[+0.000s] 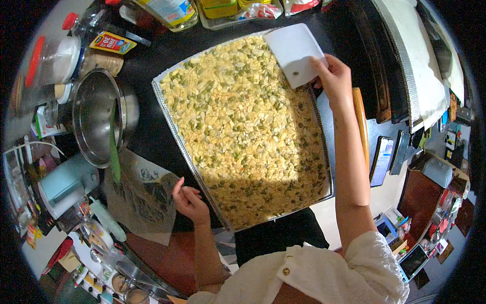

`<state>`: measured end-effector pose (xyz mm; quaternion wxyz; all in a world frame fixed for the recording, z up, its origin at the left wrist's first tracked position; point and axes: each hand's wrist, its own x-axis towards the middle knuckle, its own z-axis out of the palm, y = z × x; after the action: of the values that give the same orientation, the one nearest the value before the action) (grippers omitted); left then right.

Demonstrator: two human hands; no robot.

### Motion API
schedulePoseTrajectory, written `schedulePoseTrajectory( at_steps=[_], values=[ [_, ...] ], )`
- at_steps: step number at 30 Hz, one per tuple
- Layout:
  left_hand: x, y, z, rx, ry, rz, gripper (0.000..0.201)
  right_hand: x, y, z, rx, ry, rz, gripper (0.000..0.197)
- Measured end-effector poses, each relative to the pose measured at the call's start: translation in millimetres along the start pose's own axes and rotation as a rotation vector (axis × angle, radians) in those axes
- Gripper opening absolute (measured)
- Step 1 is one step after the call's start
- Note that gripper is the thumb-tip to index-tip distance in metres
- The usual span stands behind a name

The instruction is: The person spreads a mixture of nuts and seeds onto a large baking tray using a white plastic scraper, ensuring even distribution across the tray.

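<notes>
White plastic, a flat scraper [293,53] is being gripped by the fingers of the right hand [334,76] at the far right corner of the metal tray [178,133]. Its blade is lying over the spread of pale flakes and green seeds [243,126] filling the tray, which is sitting on the dark worktop [152,55]. Resting just beside the tray's near left edge, the left hand [190,200] is holding nothing, its fingers loosely curled. Left of it, a steel pot [96,116] is standing with a green spatula [114,152] leaning inside, next to crumpled baking paper [142,202].
</notes>
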<state>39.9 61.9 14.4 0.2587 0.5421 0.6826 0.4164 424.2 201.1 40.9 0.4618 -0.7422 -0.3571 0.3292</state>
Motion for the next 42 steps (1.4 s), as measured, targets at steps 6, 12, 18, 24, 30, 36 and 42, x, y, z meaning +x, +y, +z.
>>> schedulePoseTrajectory(
  at_steps=[6, 12, 18, 24, 30, 36, 42],
  values=[
    [0.1, -0.7, -2.0, 0.033, 0.012, 0.009, 0.026, -4.3, -7.7, 9.4, -0.016, -0.062, -0.024, 0.027],
    [0.3, -1.5, -3.5, 0.028, 0.012, -0.004, 0.026, -7.4, -18.5, -28.3, 0.23, 0.157, 0.074, 0.023],
    [-0.4, -1.0, -2.4, 0.028, 0.006, -0.01, 0.026, -32.2, -25.2, -34.2, 0.1, 0.212, 0.053, 0.026],
    [0.2, -6.2, -3.4, -0.021, -0.007, 0.032, 0.026, -16.0, -9.8, -2.2, 0.064, 0.008, 0.034, 0.028],
    [-0.4, -1.7, 0.0, -0.007, 0.02, 0.021, 0.026, -18.8, -4.7, 6.5, 0.127, 0.019, 0.022, 0.028],
    [0.1, 2.2, -2.5, -0.001, -0.015, -0.011, 0.026, -18.6, -17.1, -47.3, 0.19, 0.268, 0.059, 0.022],
    [0.5, 0.6, -2.5, 0.006, -0.002, -0.015, 0.026, -18.6, -13.9, -23.8, 0.052, 0.164, 0.029, 0.027]
  ],
)
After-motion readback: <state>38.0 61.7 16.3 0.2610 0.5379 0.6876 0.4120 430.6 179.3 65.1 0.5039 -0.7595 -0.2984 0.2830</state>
